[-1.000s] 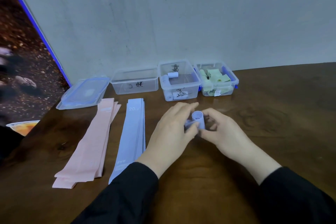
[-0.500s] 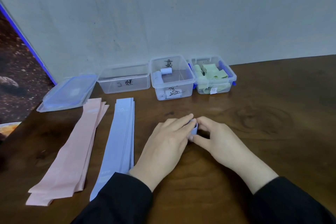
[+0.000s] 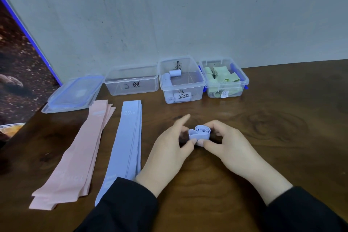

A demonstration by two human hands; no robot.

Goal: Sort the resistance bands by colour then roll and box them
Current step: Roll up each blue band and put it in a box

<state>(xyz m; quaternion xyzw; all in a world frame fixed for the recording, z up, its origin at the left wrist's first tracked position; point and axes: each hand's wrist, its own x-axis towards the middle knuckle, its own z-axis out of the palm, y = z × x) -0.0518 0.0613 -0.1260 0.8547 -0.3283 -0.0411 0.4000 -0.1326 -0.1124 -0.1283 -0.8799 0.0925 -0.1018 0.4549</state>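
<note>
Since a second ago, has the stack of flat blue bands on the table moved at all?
No. The flat blue stack lies beside the pink stack, below the empty box, as before.

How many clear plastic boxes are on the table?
3, in a row by the wall: empty left box, middle box with blue rolls, right box with green bands.

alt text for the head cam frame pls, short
Two hands, left hand and right hand, pinch a rolled blue band above a wooden table. Flat pink bands and blue bands lie left; three clear boxes stand along the wall.
</note>
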